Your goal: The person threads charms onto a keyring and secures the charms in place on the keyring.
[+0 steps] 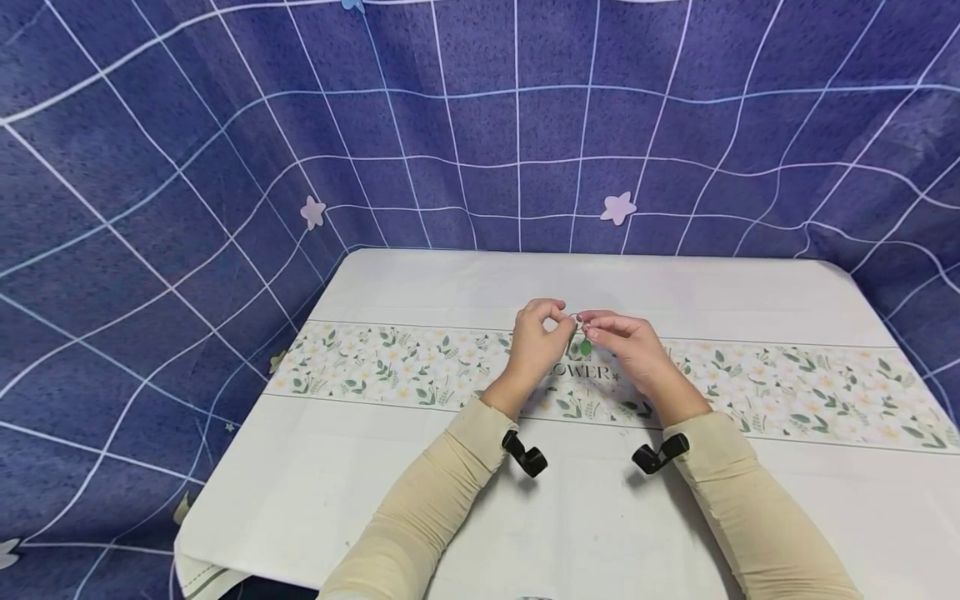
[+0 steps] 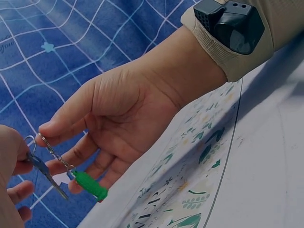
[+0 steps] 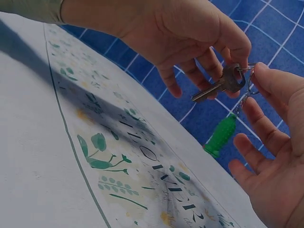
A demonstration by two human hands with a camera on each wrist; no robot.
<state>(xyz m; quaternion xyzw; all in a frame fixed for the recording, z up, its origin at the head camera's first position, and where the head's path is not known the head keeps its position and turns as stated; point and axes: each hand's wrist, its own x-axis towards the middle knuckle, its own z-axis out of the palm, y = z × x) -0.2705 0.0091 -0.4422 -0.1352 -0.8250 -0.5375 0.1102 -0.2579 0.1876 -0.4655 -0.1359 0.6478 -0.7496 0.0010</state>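
Both hands meet over the table's patterned band, holding a metal key and a keychain with a green bottle-shaped charm. My left hand pinches the ring by the key's head; the key's blade points down. The tips of thumb and forefinger of my right hand pinch the metal ring where the short chain starts. From that chain the green charm dangles below the right fingers. Fingertips of the two hands are very close together, and they partly hide the ring.
A white table carries a floral printed band with lettering beneath the hands. Blue grid-patterned cloth hangs behind and at the left. Black wrist cameras sit on both beige sleeves.
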